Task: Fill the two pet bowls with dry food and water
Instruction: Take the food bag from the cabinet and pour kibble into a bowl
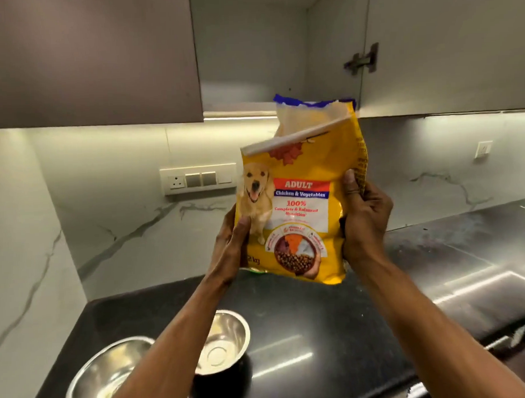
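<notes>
Left hand (231,247) and right hand (364,222) gripping dog food bag (303,203) sides

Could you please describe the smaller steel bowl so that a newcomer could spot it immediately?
Look at the black counter, near its front-left corner. Two steel bowls sit there; the smaller bowl is the right one, deeper, partly behind the left forearm, beside the wider bowl.

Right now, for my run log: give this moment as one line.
stage: food bag in hand | left hand and right hand: gripping dog food bag, top open | two steel bowls: empty
</notes>
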